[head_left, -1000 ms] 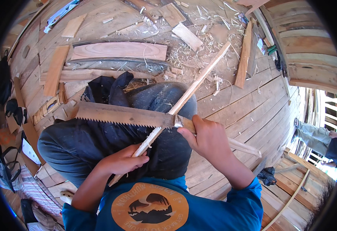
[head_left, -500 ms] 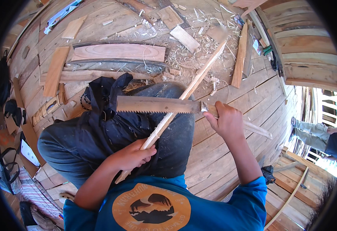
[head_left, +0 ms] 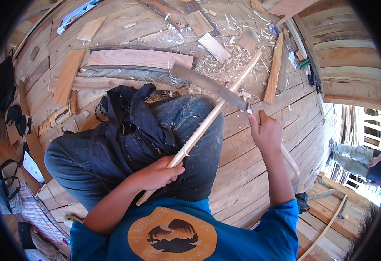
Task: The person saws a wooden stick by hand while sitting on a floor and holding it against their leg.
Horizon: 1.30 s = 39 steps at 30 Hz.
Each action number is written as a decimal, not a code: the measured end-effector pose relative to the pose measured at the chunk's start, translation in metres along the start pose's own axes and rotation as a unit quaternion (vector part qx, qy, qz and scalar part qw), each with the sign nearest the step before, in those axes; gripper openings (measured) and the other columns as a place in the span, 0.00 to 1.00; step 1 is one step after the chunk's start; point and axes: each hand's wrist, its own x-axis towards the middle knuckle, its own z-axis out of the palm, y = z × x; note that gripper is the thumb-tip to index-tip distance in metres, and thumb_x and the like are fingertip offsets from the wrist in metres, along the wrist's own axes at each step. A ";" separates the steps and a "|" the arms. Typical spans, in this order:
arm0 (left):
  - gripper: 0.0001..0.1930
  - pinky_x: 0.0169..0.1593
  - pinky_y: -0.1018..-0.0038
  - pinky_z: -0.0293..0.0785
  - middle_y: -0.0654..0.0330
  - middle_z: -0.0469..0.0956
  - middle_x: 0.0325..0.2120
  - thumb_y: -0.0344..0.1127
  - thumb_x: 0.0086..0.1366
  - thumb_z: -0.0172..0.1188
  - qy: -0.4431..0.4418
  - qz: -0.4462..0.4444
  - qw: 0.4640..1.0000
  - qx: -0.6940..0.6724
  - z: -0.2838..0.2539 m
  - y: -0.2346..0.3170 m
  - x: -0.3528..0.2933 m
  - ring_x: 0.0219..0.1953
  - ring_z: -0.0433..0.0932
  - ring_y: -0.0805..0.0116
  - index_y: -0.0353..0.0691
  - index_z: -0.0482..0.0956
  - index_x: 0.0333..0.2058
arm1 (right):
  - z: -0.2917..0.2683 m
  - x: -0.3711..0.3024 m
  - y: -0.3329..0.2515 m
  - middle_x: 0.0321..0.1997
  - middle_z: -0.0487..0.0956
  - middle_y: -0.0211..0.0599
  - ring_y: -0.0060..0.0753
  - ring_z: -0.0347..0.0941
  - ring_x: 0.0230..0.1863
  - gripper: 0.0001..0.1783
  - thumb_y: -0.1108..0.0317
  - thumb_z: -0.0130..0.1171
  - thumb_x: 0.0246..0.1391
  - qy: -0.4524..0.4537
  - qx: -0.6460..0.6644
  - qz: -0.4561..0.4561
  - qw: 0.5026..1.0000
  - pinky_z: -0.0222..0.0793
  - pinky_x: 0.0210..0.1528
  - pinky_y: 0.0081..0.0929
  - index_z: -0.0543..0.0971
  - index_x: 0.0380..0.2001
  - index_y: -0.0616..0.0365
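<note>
My left hand [head_left: 158, 175] is wrapped around the near end of a long pale wooden stick [head_left: 201, 130]. Its shaft slants across my right thigh toward the far right, with a rough, splintered face. In my closed right hand [head_left: 266, 130] is a saw-toothed machete [head_left: 210, 86] with a long, thin handle that runs back past my wrist. The broad blade points to the far left and crosses the stick beyond my knee. Whether it touches the wood, I cannot tell. A dark cloth [head_left: 127, 119] lies bunched over my lap.
Curled shavings [head_left: 238, 56] and offcuts litter the plank floor [head_left: 242, 169]. A reddish board [head_left: 140, 58] lies beyond my knees; another plank [head_left: 273, 71] rests at the right. Bags [head_left: 8, 182] stand along the left. Another person [head_left: 355, 156] is at the far right.
The machete has moved away from me along the stick, and its blade has swung from nearly level to a slant toward the far left. My left hand keeps its hold on the stick.
</note>
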 end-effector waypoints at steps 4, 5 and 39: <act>0.08 0.21 0.83 0.57 0.72 0.61 0.20 0.39 0.68 0.52 0.007 -0.007 1.000 0.020 0.003 -0.001 0.005 0.20 0.58 0.84 0.44 0.65 0.37 | -0.003 -0.026 -0.046 0.12 0.72 0.40 0.44 0.73 0.14 0.28 0.41 0.50 0.57 -0.015 0.061 -0.108 0.992 0.69 0.18 0.39 0.71 0.20 0.57; 0.08 0.21 0.83 0.57 0.72 0.61 0.20 0.39 0.68 0.52 0.007 -0.007 1.000 0.017 0.001 -0.001 0.004 0.20 0.58 0.84 0.44 0.65 0.37 | -0.003 -0.027 -0.056 0.11 0.72 0.40 0.45 0.73 0.15 0.28 0.41 0.50 0.57 -0.036 0.064 -0.121 0.990 0.69 0.18 0.40 0.71 0.20 0.57; 0.08 0.21 0.83 0.56 0.71 0.60 0.20 0.38 0.68 0.52 0.003 0.003 1.000 -0.002 0.000 -0.001 0.000 0.20 0.57 0.84 0.43 0.65 0.39 | 0.013 0.049 0.050 0.19 0.76 0.54 0.59 0.75 0.24 0.31 0.39 0.47 0.58 0.011 0.088 0.101 0.991 0.69 0.26 0.49 0.75 0.24 0.61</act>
